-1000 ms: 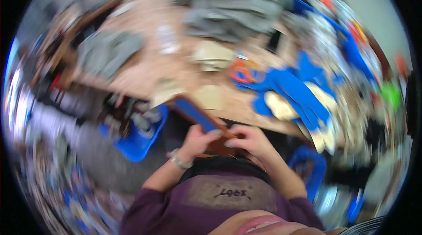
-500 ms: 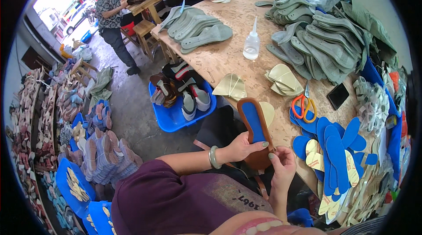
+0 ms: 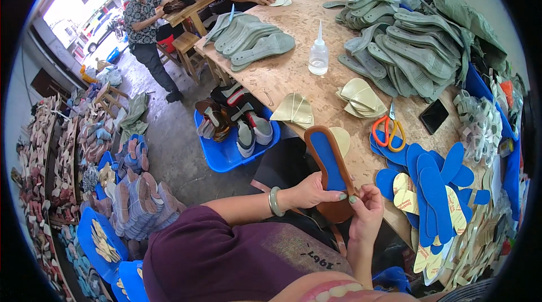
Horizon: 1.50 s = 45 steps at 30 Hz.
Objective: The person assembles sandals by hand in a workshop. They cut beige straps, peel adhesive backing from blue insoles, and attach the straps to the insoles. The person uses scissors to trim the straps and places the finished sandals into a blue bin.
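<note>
A brown shoe insole with a blue foam pad set inside its raised rim is held over my lap, by the near edge of the table. My left hand, with a pale bangle at its wrist, grips the insole from the left, thumb lying over the pad. The fingers of my right hand pinch the brown rim on the right side, close to the left thumb. The insole's lower end is partly hidden by the hands. Just beyond it lies a cream piece on the table.
On the wooden table are grey soles, a squeeze bottle, cream pieces, scissors, a phone and blue pads. A blue basin of shoes sits left of it. Two people are farther back.
My right hand has shifted slightly up and right along the rim, its fingers pinching closer together. The left hand keeps its grip. The whole view has moved a little.
</note>
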Each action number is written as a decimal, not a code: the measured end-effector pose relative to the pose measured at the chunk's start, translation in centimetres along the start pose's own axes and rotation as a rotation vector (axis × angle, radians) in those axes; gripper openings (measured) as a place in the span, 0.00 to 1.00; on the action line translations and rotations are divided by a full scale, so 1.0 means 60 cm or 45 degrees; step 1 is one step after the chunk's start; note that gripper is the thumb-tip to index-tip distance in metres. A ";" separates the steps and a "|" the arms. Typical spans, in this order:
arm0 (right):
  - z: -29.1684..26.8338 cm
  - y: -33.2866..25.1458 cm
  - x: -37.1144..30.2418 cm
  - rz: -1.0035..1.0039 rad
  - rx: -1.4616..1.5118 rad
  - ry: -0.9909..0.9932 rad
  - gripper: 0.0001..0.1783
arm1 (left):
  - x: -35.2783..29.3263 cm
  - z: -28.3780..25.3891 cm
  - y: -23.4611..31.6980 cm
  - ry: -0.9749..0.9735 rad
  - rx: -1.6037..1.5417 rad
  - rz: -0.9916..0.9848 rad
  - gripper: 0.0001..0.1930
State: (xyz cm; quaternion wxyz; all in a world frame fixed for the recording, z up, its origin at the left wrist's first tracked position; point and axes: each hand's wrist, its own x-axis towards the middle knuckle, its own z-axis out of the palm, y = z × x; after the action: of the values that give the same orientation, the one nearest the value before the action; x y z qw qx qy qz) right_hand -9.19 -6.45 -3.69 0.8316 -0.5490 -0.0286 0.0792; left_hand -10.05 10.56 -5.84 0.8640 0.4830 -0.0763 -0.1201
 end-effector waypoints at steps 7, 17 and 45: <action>0.006 0.002 -0.001 -1.282 -1.162 -0.173 0.14 | -0.004 0.013 0.000 0.119 -0.054 -0.022 0.22; -0.011 -0.012 0.003 -1.231 -1.303 -0.412 0.13 | 0.002 0.022 -0.002 0.117 0.016 -0.094 0.21; -0.013 -0.028 -0.033 -0.213 -0.802 -0.116 0.04 | -0.039 0.027 -0.027 -0.100 0.186 -0.035 0.17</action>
State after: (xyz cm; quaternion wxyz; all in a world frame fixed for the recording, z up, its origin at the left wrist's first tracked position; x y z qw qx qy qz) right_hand -10.85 -8.10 -2.36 0.6224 -0.7709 -0.1340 0.0223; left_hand -12.91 9.07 -6.38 0.8212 0.5406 -0.1119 -0.1448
